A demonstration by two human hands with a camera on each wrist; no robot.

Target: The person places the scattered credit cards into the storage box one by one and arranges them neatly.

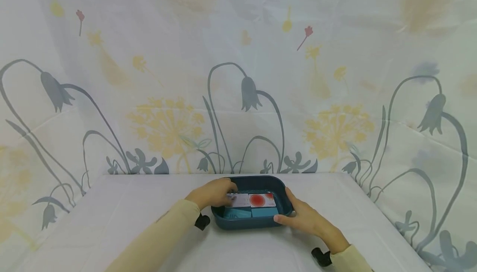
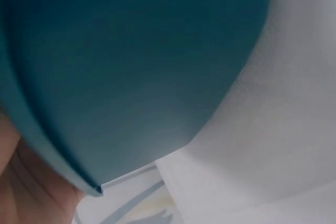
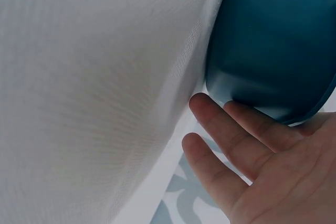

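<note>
A dark teal plastic box (image 1: pixel 246 222) with rounded corners and an open top stands on the white cloth. My left hand (image 1: pixel 214 192) reaches over its left rim, fingers down inside at the left end of a white item (image 1: pixel 240 200). Those fingers are blurred, and I cannot tell whether they pinch it. To the right of that item lies a white piece with a red round print (image 1: pixel 257 200). Two light-blue pieces (image 1: pixel 264 212) lie along the front. My right hand (image 1: pixel 307 218) is against the box's right end, thumb at the front wall, fingers extended along the side.
White cloth (image 1: pixel 149 197) covers the table. Behind it hangs a pale curtain (image 1: pixel 238 139) printed with grey and yellow flowers, close to the box's far side. A black wrist camera (image 1: pixel 202 221) sits at the left wrist, another black camera (image 1: pixel 321 257) at the right.
</note>
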